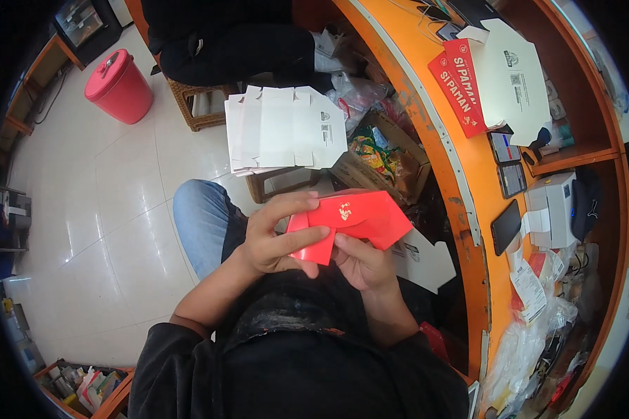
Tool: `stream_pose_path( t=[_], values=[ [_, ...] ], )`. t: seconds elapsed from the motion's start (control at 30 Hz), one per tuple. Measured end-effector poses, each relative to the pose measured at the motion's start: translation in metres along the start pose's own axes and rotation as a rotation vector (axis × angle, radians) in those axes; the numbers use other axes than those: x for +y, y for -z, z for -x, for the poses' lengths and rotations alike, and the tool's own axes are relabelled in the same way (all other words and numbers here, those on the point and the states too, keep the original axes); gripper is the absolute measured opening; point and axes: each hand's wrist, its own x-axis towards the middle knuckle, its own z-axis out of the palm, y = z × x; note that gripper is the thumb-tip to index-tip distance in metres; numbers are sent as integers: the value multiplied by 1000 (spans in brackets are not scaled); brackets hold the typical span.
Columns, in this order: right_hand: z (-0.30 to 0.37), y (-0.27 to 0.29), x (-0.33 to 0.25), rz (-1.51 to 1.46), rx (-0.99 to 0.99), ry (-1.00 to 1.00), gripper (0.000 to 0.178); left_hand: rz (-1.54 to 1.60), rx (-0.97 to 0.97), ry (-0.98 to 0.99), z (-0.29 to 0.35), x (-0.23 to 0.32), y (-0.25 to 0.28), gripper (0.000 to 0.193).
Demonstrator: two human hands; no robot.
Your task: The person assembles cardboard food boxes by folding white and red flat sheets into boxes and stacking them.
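Note:
A glossy red paperboard carton (370,215), partly folded with a small pale emblem on one panel, is held in front of my body. My left hand (281,236) grips its left end, fingers over the top and along a lower flap. At the lower edge my right hand (365,264) pinches it with the thumb up; its other fingers are hidden beneath. Just beyond the carton, a stack of flat white carton blanks (279,131) rests on a low stool (276,183). Another pale blank (426,262) lies to the right, partly behind the carton.
An orange counter (461,230) curves along my right, bearing red cartons (461,91), phones (504,150), a white printer (551,208) and clear plastic bags (531,349). An open cardboard box (388,157) sits under it. Across the tiled floor stands a pink lidded bin (119,87). Someone in dark clothes (237,52) sits ahead.

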Motion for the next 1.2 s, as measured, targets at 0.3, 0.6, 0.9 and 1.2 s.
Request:
stream_pose_path(
  t=[0.3, 0.6, 0.9, 1.2],
  values=[
    [6, 2, 11, 55, 34, 98, 46, -350, -57, -24, -3, 23, 3, 52],
    [9, 1, 27, 499, 115, 289, 47, -410, -20, 118, 7, 43, -3, 45],
    [13, 13, 17, 791, -80, 148, 58, 276, -36, 444, 7, 24, 1, 52],
    [1, 2, -22, 1055, 203, 208, 32, 151, 21, 633, 13, 13, 4, 46]
  ],
)
